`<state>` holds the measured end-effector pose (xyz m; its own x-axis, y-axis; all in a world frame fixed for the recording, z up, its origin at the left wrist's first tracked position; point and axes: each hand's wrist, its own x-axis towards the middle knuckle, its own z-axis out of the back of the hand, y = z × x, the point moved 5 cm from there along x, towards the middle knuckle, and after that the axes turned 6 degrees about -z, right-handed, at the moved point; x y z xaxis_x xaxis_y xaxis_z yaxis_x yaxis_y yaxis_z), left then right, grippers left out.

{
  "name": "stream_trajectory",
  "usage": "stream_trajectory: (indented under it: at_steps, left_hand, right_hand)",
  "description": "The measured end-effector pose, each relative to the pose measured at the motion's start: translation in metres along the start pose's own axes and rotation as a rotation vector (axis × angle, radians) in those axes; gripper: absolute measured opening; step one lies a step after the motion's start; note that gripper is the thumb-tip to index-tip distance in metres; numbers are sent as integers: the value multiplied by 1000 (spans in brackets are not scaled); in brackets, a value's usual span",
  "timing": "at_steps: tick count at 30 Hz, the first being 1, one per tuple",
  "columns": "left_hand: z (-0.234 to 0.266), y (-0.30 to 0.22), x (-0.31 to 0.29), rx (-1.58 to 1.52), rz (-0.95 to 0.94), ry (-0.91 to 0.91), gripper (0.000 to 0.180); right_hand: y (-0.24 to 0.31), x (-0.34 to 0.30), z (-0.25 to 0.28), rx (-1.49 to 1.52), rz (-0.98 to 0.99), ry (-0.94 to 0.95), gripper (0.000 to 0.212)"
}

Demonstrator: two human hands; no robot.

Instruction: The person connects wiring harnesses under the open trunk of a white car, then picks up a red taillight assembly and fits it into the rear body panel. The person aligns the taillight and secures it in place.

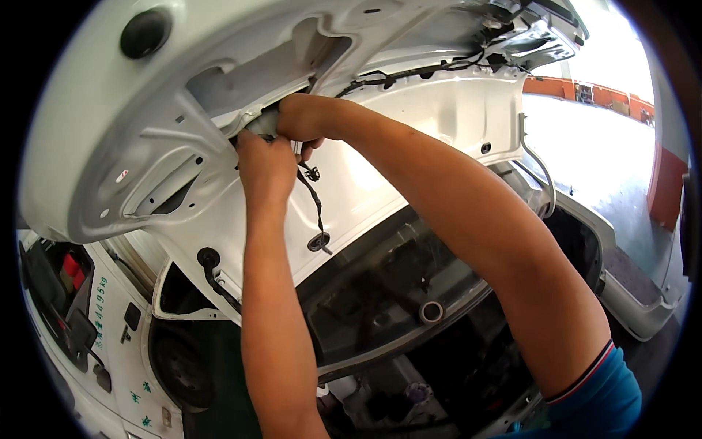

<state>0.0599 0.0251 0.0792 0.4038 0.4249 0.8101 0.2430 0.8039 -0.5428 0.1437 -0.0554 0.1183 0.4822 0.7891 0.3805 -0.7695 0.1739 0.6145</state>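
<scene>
Overhead, the white inner panel of a raised car lid carries cut-out openings. Both my arms reach up to one of these openings near its middle. My left hand is at the opening's lower edge, its fingertips pressed together on a small part I cannot make out. Just right of it, my right hand is bent into the opening, fingers curled and partly hidden, on something I cannot make out. A black wiring harness with a small connector hangs below my hands and ends by a grommet hole in the panel.
Another black wiring harness runs along the lid at upper right. A black grommet with a cable sits at lower left. Below lies the rear window glass. A white vehicle stands at left, and a metal hinge arm at right.
</scene>
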Motion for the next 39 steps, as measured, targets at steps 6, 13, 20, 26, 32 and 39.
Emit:
stream_trajectory:
  at_steps: [6, 13, 20, 26, 32, 39]
  left_hand:
    - [-1, 8, -1, -83, 17, 79, 54]
    - [-3, 23, 18, -310, 105, 127, 50]
    - [-5, 25, 26, -549, 91, 136, 60]
    - [-5, 30, 26, -512, 58, 89, 63]
    - [-7, 27, 18, -461, 24, 172, 55]
    - [-2, 35, 23, -393, 6, 137, 56]
  right_hand:
    - [-7, -15, -7, -286, 59, -205, 31]
    - [-43, -50, -18, -446, 361, -547, 38]
    - [-40, -49, -3, -532, 419, -577, 39]
    - [-12, -29, 2, -658, 292, -426, 33]
    - [-11, -20, -4, -248, 172, -447, 32]
    - [-51, -63, -15, -418, 590, -974, 34]
